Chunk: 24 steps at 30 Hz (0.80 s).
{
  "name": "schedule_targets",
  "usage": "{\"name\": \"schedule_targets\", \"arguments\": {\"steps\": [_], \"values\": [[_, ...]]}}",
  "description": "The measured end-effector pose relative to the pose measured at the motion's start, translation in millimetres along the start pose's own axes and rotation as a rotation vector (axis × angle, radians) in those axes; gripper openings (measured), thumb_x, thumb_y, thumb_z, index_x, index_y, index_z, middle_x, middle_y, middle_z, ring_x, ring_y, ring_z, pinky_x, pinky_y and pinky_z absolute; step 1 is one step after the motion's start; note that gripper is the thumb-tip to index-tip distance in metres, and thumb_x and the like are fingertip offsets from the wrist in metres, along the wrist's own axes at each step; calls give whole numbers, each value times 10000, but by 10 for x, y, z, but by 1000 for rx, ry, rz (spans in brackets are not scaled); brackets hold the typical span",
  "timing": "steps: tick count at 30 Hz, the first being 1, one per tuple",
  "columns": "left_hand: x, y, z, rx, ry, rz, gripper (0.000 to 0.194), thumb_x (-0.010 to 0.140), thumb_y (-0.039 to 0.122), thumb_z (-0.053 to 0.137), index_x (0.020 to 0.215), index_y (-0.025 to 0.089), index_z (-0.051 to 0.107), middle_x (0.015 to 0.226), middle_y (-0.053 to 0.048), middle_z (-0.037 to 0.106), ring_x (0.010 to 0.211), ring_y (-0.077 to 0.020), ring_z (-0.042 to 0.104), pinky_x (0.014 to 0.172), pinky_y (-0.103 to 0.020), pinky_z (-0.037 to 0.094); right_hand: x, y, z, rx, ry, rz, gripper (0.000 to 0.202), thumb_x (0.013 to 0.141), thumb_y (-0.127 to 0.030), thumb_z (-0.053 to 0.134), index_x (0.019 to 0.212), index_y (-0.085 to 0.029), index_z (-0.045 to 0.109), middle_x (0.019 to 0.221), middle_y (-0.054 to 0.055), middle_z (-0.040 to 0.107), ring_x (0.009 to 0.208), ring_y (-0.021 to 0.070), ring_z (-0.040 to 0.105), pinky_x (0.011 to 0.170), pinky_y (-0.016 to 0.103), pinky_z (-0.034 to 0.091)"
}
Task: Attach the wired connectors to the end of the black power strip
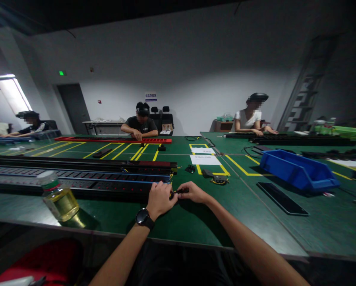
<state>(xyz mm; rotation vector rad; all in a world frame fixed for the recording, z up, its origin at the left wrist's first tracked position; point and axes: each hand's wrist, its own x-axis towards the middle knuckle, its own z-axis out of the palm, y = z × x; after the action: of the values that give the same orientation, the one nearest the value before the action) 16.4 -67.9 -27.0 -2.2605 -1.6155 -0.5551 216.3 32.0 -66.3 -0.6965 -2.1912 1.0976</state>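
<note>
A long black strip unit (106, 189) with a blue edge and rows of small red dots lies across the green table, its right end at my hands. My left hand (161, 199), a watch on its wrist, is closed around that end with curled fingers. Just right of it, my right hand (193, 192) pinches a small black part (182, 191) against the end of the strip. Bits of yellow wire show between the hands. My fingers hide most of the part and where it meets the strip.
A bottle of yellow liquid (60, 202) stands before the strip. To the right are a dark phone (282, 198), a blue bin (297, 169) and a small black part with yellow wires (219, 179). Paper sheets (206, 160) lie farther back. Several people work around the tables.
</note>
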Motion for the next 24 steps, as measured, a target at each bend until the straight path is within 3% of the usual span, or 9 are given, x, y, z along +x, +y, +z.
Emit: {"name": "schedule_targets", "arguments": {"steps": [8,13,18,24], "values": [[-3,-4,1,-3,-7,20,259,938,448,591,908,203,669,958,-98,741,993,-283,608,869,-444,368,-2,-11,28,-33,61,14,301,801,-389,787,1009,-171,793,818,33,742,725,168,619,665,266,475],[-5,-9,15,5,-17,9,287,935,475,592,917,199,668,968,-108,739,992,-285,609,859,-437,372,0,9,53,-99,198,23,286,760,-366,832,962,-169,782,833,36,738,759,174,640,695,269,479],[-1,-13,20,16,-23,22,261,921,446,606,935,194,671,973,-105,740,1000,-289,608,864,-439,373,6,-16,21,-120,130,12,179,816,-294,761,935,-166,797,810,31,750,746,171,645,711,273,476],[0,-7,17,66,-23,61,214,927,374,582,916,185,681,987,-119,736,1014,-301,597,889,-463,371,20,-93,84,-213,176,3,119,832,-219,734,927,-187,798,857,32,771,800,184,671,735,273,477]]}}
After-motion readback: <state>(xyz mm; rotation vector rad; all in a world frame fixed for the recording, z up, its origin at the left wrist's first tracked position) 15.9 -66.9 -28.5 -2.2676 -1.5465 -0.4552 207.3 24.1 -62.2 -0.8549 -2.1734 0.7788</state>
